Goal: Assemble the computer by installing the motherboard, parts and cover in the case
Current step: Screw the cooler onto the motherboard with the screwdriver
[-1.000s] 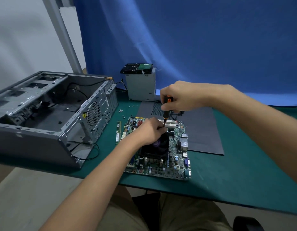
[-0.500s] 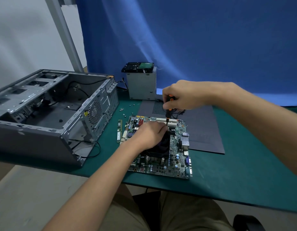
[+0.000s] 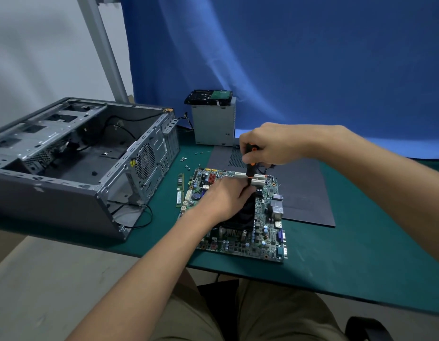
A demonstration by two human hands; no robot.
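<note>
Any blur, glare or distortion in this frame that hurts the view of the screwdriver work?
Head view: soft even light, no glare; wide-angle stretch bends the case; screwdriver and right hand fairly sharp; its tip hidden beside the left hand.

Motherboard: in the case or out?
Out. The motherboard lies flat on the green table, right of the open case, whose floor shows no board.

We see only parts of the person. The left hand point(image 3: 223, 198) and right hand point(image 3: 267, 143) are bare, as are the left forearm point(image 3: 149, 271), entering from 7 o'clock, and the right forearm point(image 3: 376, 178), entering from 3 o'clock. At 6 o'clock, creased khaki cloth point(image 3: 275, 313) covers both thighs, with a dark gap between them.
</note>
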